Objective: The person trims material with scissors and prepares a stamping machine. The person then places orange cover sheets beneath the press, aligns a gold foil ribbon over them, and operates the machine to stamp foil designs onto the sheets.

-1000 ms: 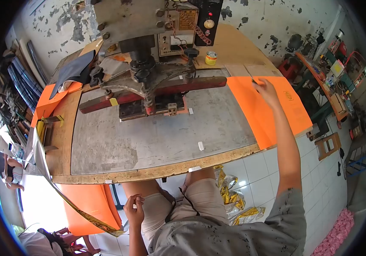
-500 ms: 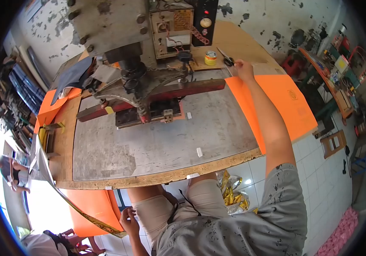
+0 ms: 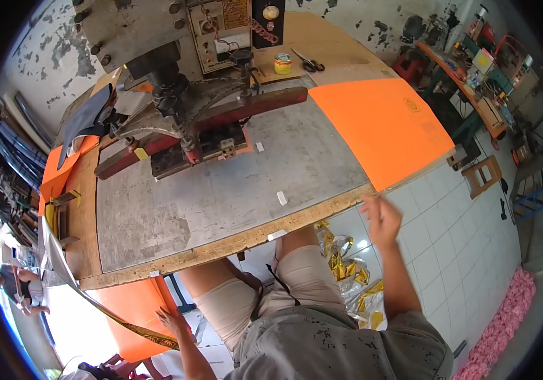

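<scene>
My left hand (image 3: 173, 323) is low at the left, its stretched fingers lying on the hanging orange sheets (image 3: 133, 304) beside my leg. A gold-patterned strip (image 3: 129, 327) runs down across those sheets close to it. My right hand (image 3: 382, 220) hovers just off the table's front right corner, fingers loosely bent and apart, nothing visible in them. Nearest to it is the large orange sheet (image 3: 379, 126) with a small printed emblem, lying flat on the right of the table. A heavy press (image 3: 170, 95) stands over the grey metal plate (image 3: 233, 196).
A small yellow tin (image 3: 283, 63) and black-handled scissors (image 3: 312, 65) lie at the back of the table. Crumpled gold foil (image 3: 350, 272) is on the tiled floor. A dark folded piece (image 3: 88, 120) rests at the left. Another person (image 3: 21, 285) is at far left.
My right hand has left the scissors and come back to the table's front corner. My left hand has moved onto the hanging orange sheets. The view has shifted slightly.
</scene>
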`<action>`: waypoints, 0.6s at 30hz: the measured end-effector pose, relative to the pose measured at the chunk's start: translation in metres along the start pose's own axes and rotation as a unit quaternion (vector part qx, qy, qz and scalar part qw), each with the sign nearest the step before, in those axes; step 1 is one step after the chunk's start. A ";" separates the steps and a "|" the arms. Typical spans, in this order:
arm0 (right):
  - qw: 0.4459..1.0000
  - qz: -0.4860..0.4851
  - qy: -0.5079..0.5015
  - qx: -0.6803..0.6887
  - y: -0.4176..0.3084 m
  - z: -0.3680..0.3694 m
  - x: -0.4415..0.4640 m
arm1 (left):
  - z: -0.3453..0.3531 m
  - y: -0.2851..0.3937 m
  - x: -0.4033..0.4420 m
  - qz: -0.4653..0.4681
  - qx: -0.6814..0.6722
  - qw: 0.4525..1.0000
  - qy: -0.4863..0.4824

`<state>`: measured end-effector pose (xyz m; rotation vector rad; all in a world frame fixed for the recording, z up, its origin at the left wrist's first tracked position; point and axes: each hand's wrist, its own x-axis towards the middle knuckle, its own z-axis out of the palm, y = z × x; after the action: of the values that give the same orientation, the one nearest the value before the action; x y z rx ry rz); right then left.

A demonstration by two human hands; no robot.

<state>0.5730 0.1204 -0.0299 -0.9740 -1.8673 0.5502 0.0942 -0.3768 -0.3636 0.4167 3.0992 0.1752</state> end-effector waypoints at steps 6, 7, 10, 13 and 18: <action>0.977 -0.201 0.018 -0.065 -0.041 0.065 -0.077 | 0.007 -0.020 0.006 0.014 -0.074 0.996 0.037; 0.983 -0.181 0.032 -0.022 -0.047 0.074 -0.084 | 0.021 -0.036 0.008 0.046 -0.116 0.987 0.103; 0.989 -0.129 -0.052 0.042 -0.046 0.092 -0.103 | 0.030 -0.071 0.015 0.061 -0.168 0.981 0.078; 0.961 -0.153 -0.211 0.095 -0.046 0.095 -0.102 | 0.014 -0.071 -0.001 0.005 -0.081 0.992 0.098; 0.944 -0.190 -0.229 0.143 -0.094 0.143 -0.097 | -0.021 -0.052 -0.010 0.009 -0.078 0.996 0.033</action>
<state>0.4341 -0.0093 -0.0817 -0.2878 -2.2310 0.8301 0.0895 -0.4312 -0.3489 0.4412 3.1151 0.4374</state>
